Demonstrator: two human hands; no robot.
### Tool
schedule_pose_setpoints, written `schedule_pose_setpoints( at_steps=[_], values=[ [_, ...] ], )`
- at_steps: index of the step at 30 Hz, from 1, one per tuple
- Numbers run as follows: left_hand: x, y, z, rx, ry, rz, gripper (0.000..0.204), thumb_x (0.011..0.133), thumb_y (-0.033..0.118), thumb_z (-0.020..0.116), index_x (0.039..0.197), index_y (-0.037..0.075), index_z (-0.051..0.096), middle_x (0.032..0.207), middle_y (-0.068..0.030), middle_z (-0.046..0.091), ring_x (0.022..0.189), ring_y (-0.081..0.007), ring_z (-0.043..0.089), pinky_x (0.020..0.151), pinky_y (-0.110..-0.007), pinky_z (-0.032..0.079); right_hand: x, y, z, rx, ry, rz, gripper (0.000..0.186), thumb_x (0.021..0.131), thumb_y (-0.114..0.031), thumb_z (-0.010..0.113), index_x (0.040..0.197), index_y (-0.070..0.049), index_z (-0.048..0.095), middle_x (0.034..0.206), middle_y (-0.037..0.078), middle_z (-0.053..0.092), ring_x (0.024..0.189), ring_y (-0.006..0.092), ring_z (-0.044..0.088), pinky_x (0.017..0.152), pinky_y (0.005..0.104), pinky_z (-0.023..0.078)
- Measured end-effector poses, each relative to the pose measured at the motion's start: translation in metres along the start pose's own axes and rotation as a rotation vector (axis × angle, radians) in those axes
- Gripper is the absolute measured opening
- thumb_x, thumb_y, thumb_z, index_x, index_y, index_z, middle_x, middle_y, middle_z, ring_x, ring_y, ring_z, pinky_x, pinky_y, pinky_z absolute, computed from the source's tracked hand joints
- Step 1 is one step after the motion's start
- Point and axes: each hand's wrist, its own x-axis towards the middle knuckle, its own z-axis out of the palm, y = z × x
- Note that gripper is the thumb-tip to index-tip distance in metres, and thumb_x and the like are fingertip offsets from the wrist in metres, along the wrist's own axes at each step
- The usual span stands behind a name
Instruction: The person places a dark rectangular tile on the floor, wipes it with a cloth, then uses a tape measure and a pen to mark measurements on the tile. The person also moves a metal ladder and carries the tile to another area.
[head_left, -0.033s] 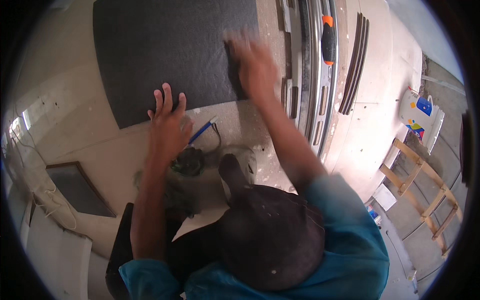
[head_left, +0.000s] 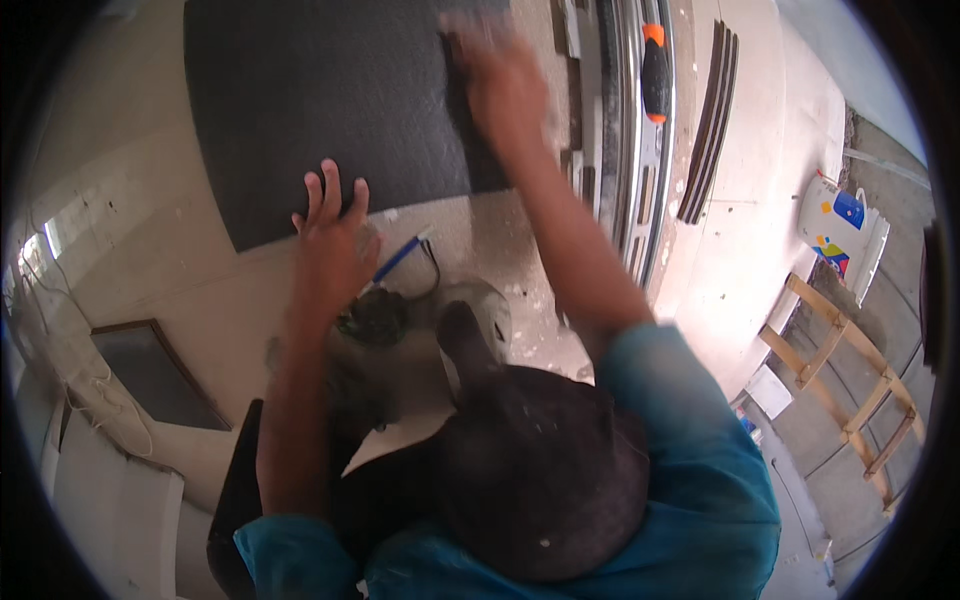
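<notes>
My left hand [head_left: 328,225] rests with fingers spread on the lower edge of a dark grey sheet [head_left: 290,90]. My right hand [head_left: 500,85] is near the sheet's right side, blurred, so its fingers and anything in them are unclear. Just below the left hand lies a blue pen-like tool [head_left: 398,262] with a dark strap, beside a dark green bundle [head_left: 375,315]. Right of the sheet run long metal rails [head_left: 640,200], with an orange and black handled tool [head_left: 655,85] on them.
Dark brown strips [head_left: 708,120] lie right of the rails. Further right are a white bucket [head_left: 835,225] and a wooden ladder-like frame [head_left: 850,380]. A framed dark panel [head_left: 155,370] and loose cords [head_left: 110,400] lie at lower left. A dark cap [head_left: 540,470] fills the lower middle.
My right hand and forearm have moved slightly up and to the left. My left hand stays spread on the sheet, very slightly higher in the picture.
</notes>
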Motion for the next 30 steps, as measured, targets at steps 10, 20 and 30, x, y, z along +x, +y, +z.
schedule_pose_setpoints(
  at_steps=[10, 20, 30],
  values=[
    [0.006, -0.007, 0.004, 0.027, 0.003, -0.004, 0.06, 0.088, 0.024, 0.067, 0.142, 0.011, 0.046, 0.16, -0.0178, 0.014, 0.147, -0.0407, 0.013, 0.106, -0.068, 0.03, -0.15, -0.014, -0.052, 0.194, -0.147, 0.065, 0.031, 0.084, -0.011, 0.06, 0.11, -0.024, 0.072, 0.127, 0.005, 0.061, 0.121, 0.026, 0.055, 0.104, 0.0451, 0.039],
    [0.007, -0.018, 0.004, 0.003, -0.027, 0.03, 0.06, 0.088, 0.027, 0.067, 0.143, 0.012, 0.046, 0.16, -0.0179, 0.012, 0.146, -0.0412, 0.014, 0.107, -0.068, 0.029, -0.089, -0.012, -0.027, 0.142, -0.097, 0.106, 0.026, 0.084, -0.007, 0.061, 0.106, -0.016, 0.07, 0.124, 0.009, 0.062, 0.121, 0.0288, 0.056, 0.105, 0.0434, 0.038],
    [0.001, -0.009, 0.003, -0.046, -0.027, 0.025, 0.066, 0.082, 0.023, 0.07, 0.143, 0.01, 0.046, 0.161, -0.018, 0.01, 0.147, -0.0427, 0.009, 0.106, -0.069, 0.028, -0.002, 0.006, 0.005, 0.2, 0.117, 0.058, 0.033, 0.081, -0.001, 0.062, 0.11, -0.017, 0.068, 0.116, 0.008, 0.066, 0.108, 0.0319, 0.061, 0.092, 0.0447, 0.047]
  ],
)
